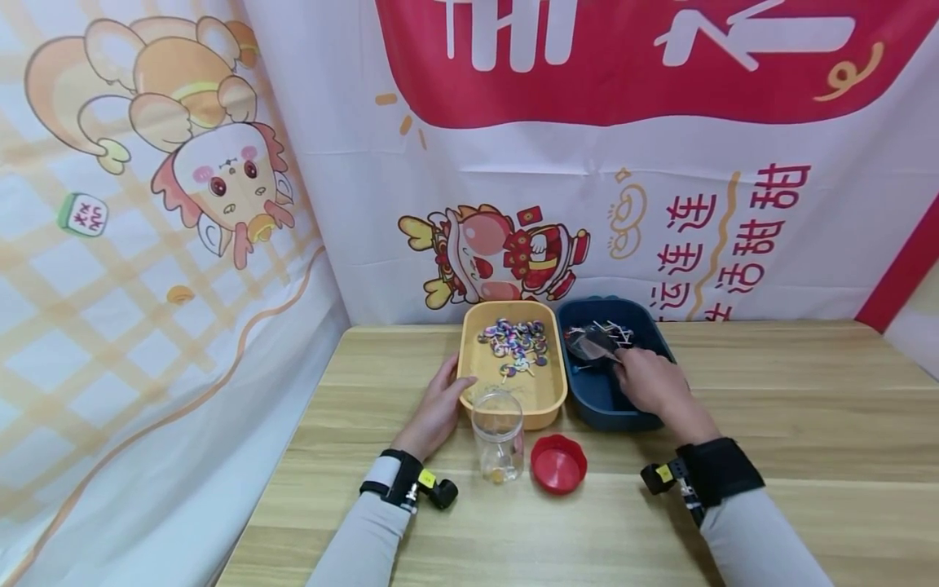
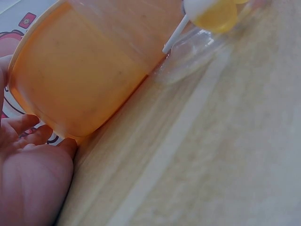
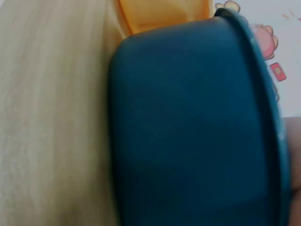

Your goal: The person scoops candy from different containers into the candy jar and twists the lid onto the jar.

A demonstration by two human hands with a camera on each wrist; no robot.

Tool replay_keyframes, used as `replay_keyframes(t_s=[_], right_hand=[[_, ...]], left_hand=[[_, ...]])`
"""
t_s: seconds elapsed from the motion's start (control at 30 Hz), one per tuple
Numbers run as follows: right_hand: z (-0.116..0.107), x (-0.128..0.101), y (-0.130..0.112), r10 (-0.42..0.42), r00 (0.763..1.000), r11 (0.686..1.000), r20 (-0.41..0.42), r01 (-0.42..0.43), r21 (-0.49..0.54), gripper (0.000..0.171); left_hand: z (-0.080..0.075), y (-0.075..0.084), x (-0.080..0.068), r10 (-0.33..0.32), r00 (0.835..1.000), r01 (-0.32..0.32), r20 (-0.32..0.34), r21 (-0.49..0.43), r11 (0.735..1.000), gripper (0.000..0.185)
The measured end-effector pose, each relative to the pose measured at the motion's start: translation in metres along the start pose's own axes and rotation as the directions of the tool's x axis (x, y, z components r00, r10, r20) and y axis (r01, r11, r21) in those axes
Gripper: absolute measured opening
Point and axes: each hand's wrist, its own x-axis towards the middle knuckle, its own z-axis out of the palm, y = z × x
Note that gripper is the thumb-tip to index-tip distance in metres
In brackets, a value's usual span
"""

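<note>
One yellow bin (image 1: pixel 543 389), one blue bin (image 1: pixel 612 417), one jar (image 1: pixel 499 447).

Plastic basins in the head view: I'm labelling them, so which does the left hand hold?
The yellow basin: the left hand grips its side, while the right hand reaches into the navy basin.

It looks like a makeshift recording booth: a printed cloth (image 1: pixel 484 155) hangs at twelve o'clock, a checked cartoon cloth (image 1: pixel 95 318) at nine, around a wood-grain table (image 1: pixel 792 408) towards six; wrist-worn cameras (image 1: pixel 443 494) suggest filming. Home or office cannot be told.
</note>
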Motion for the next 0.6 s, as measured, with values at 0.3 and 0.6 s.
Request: replay_keyframes(t_s=[0.3,0.6], right_hand=[[0.004,0.0053,0.0037,-0.016,0.994,0.999,0.113,0.01,0.053,0.02],[-0.0004,0.0014,0.004,0.006,0.98,0.992,0.2,-0.032,0.126,0.019]], left_hand=[[-0.0003,0.001,0.0009,0.006,1.0,-0.006,0.004,0.0,1.0,0.07],[0.0005,0.0006,-0.0012,0.01,1.0,-0.01,0.004,0.006,1.0,0.069]])
